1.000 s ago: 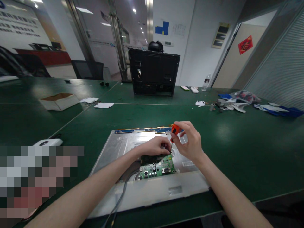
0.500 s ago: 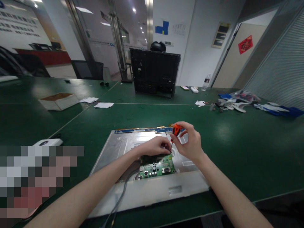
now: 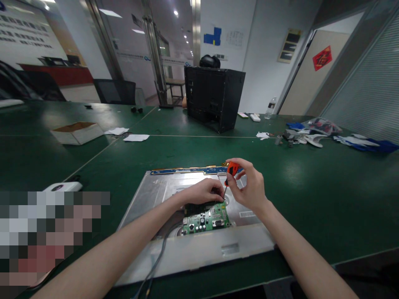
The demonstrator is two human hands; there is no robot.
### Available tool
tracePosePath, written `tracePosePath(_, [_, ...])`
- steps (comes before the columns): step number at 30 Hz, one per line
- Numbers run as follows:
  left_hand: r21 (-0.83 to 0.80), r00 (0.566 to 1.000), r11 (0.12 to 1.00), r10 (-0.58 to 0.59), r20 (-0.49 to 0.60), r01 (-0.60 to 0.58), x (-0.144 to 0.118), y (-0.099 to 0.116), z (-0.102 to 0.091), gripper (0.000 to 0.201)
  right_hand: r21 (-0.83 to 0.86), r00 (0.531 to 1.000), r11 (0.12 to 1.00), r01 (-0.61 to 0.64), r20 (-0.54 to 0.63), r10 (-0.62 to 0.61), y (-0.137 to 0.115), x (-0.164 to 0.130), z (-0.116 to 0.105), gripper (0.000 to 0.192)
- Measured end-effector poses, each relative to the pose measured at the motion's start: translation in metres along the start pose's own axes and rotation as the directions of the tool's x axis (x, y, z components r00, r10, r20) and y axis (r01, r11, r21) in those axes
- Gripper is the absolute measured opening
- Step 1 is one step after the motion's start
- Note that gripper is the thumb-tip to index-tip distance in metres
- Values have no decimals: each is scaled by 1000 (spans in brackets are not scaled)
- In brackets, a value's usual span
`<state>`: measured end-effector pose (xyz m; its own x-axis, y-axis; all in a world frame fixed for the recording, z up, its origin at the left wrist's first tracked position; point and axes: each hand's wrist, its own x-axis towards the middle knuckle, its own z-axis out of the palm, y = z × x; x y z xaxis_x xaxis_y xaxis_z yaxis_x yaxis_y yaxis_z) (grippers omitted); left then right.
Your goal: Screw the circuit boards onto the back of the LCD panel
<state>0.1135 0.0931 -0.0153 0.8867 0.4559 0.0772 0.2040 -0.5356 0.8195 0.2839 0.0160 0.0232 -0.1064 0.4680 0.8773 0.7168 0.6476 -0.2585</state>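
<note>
the right hand [image 3: 249, 189] is closed around an orange-handled screwdriver [image 3: 230, 174], its tip down at the far edge of the green circuit board [image 3: 207, 220]. the left hand [image 3: 204, 192] rests curled on that board's far edge, fingers by the tip; whether it pinches anything cannot be told. the board sits on the metal panel [image 3: 162, 191].

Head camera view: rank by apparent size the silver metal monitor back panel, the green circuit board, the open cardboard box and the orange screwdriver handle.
1. Silver metal monitor back panel, clearly largest.
2. Open cardboard box and green circuit board look alike; the box lies farther off, so unranked.
3. Orange screwdriver handle, smallest.
</note>
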Motion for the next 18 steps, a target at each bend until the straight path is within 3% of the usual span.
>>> tracePosePath(11, [29, 1000, 999, 22, -17, -22, 0, 1, 1, 6, -15, 1000, 1000, 1, -17, -1, 1, 2, 0, 31])
tracePosePath(18, [25, 1000, 999, 21, -8, -20, 0, 0, 1, 4, 44, 996, 995, -87, 9, 86, 4, -2, 3, 39])
